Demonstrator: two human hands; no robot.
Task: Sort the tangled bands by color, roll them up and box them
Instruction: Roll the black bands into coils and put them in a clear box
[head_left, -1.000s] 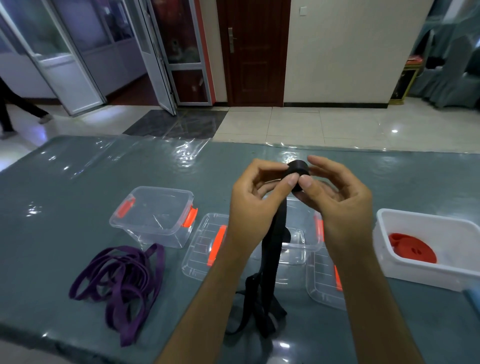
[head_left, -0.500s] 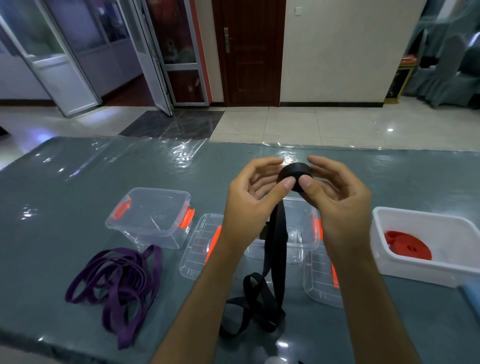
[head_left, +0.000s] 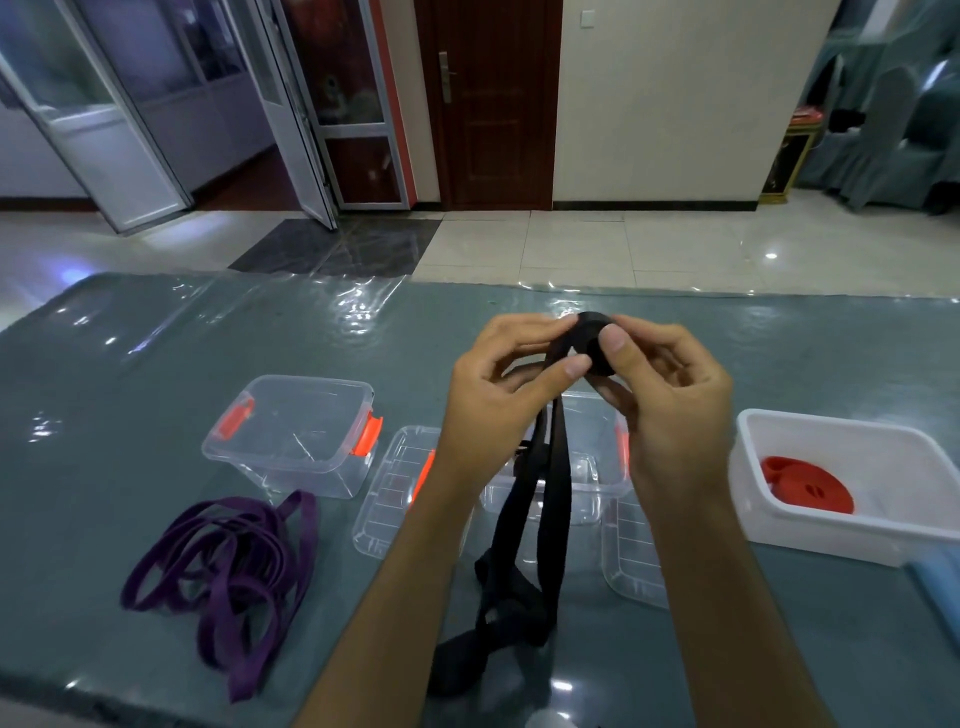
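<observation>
The black band (head_left: 553, 499) hangs in the frame centre so its tail feeds freely; left hand (head_left: 498, 395) and right hand (head_left: 670, 395) both pinch its roll (head_left: 589, 340).

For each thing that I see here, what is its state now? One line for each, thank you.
black band: partly rolled, tail hanging to the table
left hand: pinches the black roll
right hand: pinches the black roll
purple band: loose and tangled on the table
red band: rolled, lying in the white box
left clear box: open, empty
lids: off, flat on the table
</observation>
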